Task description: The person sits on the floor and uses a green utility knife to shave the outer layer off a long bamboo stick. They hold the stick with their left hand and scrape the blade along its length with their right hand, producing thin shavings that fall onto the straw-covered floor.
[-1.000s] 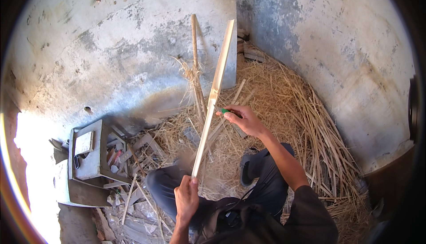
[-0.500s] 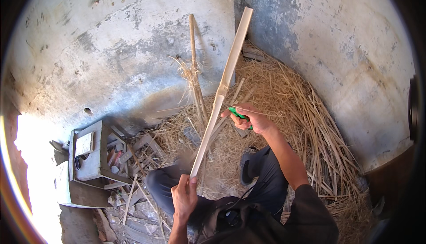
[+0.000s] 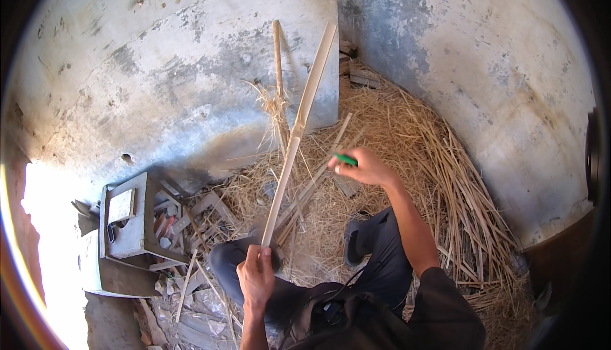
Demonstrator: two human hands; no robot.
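A long split piece of bamboo (image 3: 291,147) slants up and away from my lap, its hollow inner side showing and a node partway along it. My left hand (image 3: 256,278) is closed round its lower end, beside my bent left knee. Right of the bamboo and apart from it, my right hand (image 3: 365,166) grips a small tool with a green handle (image 3: 346,159). What kind of tool it is cannot be made out, as fingers hide part of it.
Cut bamboo strips (image 3: 459,216) and shavings (image 3: 401,121) heap up along the right wall. A bamboo pole (image 3: 278,57) leans on the far wall (image 3: 184,63), with fibres snagged on it. To the left, a battered wooden frame box (image 3: 137,245) stands among scraps.
The bamboo has shifted left and its far end now sits lower. My left hand has moved slightly left and down with it. My right hand has moved a little right, away from the bamboo.
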